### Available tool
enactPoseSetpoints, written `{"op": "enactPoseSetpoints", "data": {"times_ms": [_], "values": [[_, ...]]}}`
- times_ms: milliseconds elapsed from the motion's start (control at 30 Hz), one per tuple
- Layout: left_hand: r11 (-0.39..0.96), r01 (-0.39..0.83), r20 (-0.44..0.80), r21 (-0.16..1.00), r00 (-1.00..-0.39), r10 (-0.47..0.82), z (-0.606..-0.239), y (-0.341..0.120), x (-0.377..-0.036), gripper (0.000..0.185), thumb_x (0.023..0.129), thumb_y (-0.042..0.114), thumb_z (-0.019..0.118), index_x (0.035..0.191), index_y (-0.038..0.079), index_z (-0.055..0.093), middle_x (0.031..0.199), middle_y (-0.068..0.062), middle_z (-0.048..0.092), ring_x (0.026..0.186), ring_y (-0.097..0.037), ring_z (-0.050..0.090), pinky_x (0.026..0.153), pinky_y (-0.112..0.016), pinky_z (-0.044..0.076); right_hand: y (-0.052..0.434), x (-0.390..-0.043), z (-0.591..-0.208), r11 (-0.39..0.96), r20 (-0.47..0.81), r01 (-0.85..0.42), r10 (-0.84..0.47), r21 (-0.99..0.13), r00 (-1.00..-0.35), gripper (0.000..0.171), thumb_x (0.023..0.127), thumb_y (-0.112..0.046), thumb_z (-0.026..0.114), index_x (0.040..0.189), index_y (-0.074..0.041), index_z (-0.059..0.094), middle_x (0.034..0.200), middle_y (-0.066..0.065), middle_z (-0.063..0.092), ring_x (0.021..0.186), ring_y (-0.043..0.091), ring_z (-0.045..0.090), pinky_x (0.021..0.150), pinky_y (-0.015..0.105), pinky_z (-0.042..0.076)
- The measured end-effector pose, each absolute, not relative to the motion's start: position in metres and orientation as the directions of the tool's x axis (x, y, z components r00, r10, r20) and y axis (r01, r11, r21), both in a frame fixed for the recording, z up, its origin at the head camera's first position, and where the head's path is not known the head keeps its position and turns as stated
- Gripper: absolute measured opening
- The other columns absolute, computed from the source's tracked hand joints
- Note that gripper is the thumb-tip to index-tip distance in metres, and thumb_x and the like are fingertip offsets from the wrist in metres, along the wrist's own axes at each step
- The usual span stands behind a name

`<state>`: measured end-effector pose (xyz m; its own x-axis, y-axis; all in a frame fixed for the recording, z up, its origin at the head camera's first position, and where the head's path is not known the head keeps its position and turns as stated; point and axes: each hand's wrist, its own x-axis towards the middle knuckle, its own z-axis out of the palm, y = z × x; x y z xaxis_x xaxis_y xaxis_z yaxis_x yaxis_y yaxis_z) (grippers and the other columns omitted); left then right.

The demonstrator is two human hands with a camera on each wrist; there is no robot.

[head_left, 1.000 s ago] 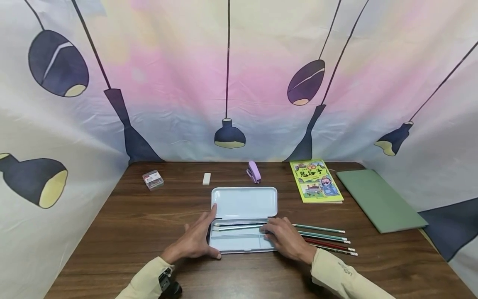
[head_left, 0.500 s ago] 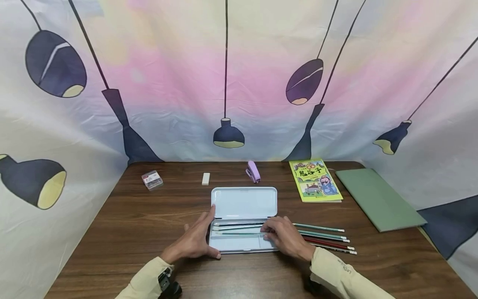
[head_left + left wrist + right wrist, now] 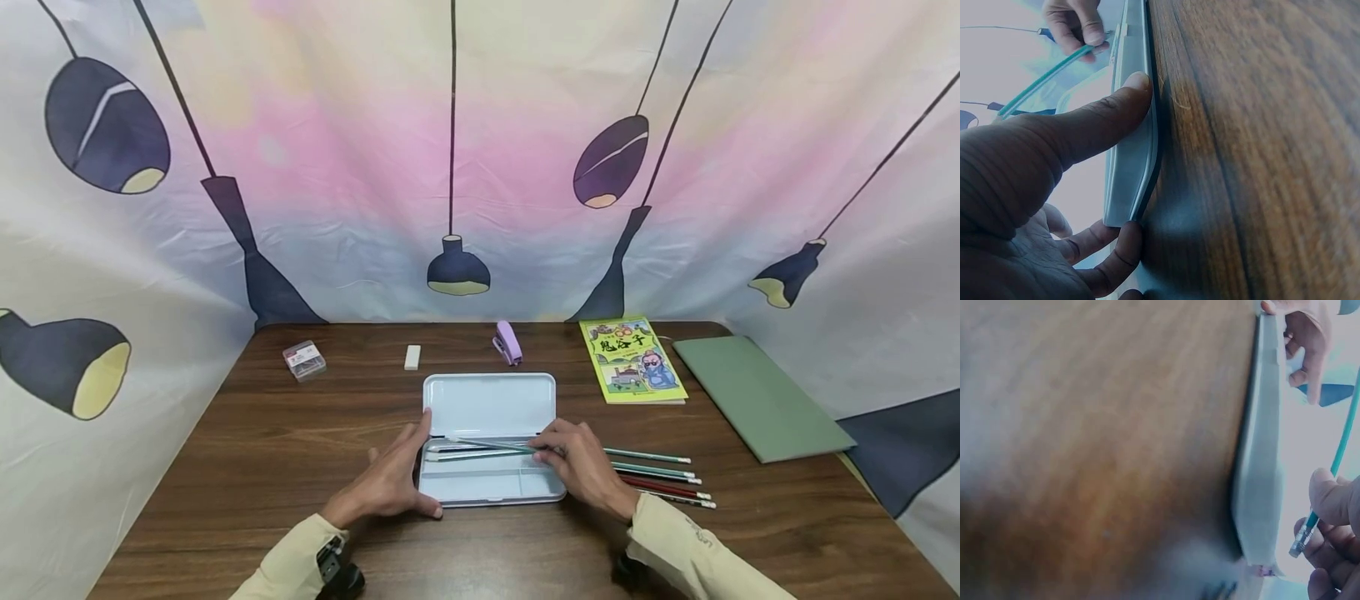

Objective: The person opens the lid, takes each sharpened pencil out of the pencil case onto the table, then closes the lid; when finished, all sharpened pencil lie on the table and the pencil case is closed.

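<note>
An open pale-blue pencil case (image 3: 472, 485) lies on the table, its lid tilted back away from the person. The left hand (image 3: 393, 483) holds the left end of the case; in the left wrist view its thumb (image 3: 1107, 122) presses the front side while fingers touch the end. Above the case's right half, the right hand (image 3: 577, 462) pinches a green pencil (image 3: 1345, 434) near its eraser end, the other end pointing left over the back of the case. Pencils (image 3: 457, 456) lie in the rear compartment beneath it. The tip of the held pencil is hard to make out.
Several more pencils (image 3: 663, 483) lie right of the case, partly behind the right hand. Farther back are a small clear box (image 3: 304, 361), a white eraser (image 3: 412, 357), a purple stapler (image 3: 507, 343), a yellow book (image 3: 633, 362) and a green folder (image 3: 765, 400).
The right hand has raised the green pencil and shifted it toward the case's back edge; half a second ago it was over the case's middle. The left hand stays on the case.
</note>
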<state>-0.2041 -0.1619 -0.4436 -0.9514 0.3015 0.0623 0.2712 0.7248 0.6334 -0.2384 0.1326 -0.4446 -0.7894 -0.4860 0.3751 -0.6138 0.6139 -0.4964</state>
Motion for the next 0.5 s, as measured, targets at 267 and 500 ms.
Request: {"op": "enactPoseSetpoints", "data": {"times_ms": [267, 500], "values": [[0.730, 0.266, 0.057, 0.630, -0.953, 0.298, -0.445, -0.162, -0.204, 0.131, 0.044, 0.030, 0.090, 0.146, 0.006, 0.011, 0.133, -0.017, 0.039, 0.125, -0.031, 0.033, 0.083, -0.078, 0.004, 0.152, -0.242, -0.435, 0.639, 0.467, -0.591, -0.380, -0.492, -0.799, 0.021, 0.075, -0.004, 0.072, 0.089, -0.018, 0.074, 0.082, -0.012, 0.056, 0.071, 0.005, 0.050, 0.063, 0.027, 0.041], [0.733, 0.275, 0.064, 0.622, -0.951, 0.303, -0.444, -0.162, -0.204, 0.131, 0.045, 0.031, 0.089, 0.146, 0.005, 0.010, 0.134, -0.017, 0.038, 0.125, -0.031, 0.034, 0.083, -0.078, 0.006, 0.181, -0.242, -0.430, 0.690, 0.494, -0.529, -0.277, -0.494, -0.824, 0.018, 0.073, -0.005, 0.073, 0.087, -0.017, 0.073, 0.080, -0.010, 0.058, 0.071, 0.007, 0.052, 0.061, 0.030, 0.043]]}}
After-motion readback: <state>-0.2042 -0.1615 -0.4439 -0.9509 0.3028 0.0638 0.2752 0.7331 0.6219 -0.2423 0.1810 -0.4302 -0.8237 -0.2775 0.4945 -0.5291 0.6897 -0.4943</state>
